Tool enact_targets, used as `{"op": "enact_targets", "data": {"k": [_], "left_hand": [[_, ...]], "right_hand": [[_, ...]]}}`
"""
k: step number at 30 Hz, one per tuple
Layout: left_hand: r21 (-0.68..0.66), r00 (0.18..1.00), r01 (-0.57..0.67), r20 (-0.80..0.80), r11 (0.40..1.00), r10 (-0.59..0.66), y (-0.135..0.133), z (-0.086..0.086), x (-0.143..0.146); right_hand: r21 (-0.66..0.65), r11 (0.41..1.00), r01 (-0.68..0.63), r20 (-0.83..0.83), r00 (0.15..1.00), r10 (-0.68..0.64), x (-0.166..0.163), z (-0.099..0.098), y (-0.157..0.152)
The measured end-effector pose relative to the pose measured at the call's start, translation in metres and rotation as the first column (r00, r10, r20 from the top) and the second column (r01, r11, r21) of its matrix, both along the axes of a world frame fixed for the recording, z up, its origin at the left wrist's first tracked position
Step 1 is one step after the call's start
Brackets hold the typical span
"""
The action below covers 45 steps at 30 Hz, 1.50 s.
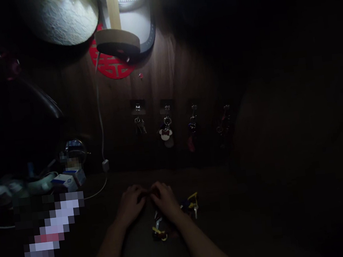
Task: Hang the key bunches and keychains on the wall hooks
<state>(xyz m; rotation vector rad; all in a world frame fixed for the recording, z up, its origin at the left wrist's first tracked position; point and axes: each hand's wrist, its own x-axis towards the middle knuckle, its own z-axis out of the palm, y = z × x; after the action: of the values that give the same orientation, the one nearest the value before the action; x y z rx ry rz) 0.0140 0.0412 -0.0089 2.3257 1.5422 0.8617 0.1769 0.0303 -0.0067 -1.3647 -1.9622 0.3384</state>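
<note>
My left hand (130, 204) and my right hand (165, 200) hover over a dark tabletop (141, 247), their fingertips meeting at the middle. Something small may be pinched between them, but the dim light hides it. Just below my right hand lies a bunch of keys with yellow tags (158, 229). A second bunch with a yellow key cover (191, 204) sits to the right of that hand, apart from it.
Several key rings hang from wall hooks (164, 123) on the dark wood panel ahead. A white cable (100, 124) runs down to a plug (105, 165). A blurred power strip (52, 226) and boxes (68, 180) lie on the left.
</note>
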Motion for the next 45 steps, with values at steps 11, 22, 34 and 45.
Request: {"op": "enact_targets", "data": {"k": [11, 22, 34, 45], "left_hand": [[0.045, 0.932, -0.025, 0.363, 0.999, 0.007, 0.002, 0.004, 0.005], [0.025, 0.879, 0.014, 0.476, 1.0, -0.024, -0.002, 0.009, 0.012], [0.125, 0.901, -0.07, 0.433, 0.99, 0.01, -0.001, 0.006, 0.009], [0.175, 0.904, -0.051, 0.427, 0.983, -0.029, -0.001, 0.006, 0.008]], "right_hand": [[0.164, 0.984, 0.07, -0.134, 0.99, -0.048, 0.001, 0.006, -0.002], [0.183, 0.979, 0.084, -0.338, 0.941, -0.018, 0.002, 0.011, -0.003], [0.109, 0.993, 0.05, -0.243, 0.97, -0.022, -0.002, 0.014, -0.006], [0.129, 0.991, -0.036, -0.114, 0.992, 0.051, -0.004, 0.015, -0.009]]}}
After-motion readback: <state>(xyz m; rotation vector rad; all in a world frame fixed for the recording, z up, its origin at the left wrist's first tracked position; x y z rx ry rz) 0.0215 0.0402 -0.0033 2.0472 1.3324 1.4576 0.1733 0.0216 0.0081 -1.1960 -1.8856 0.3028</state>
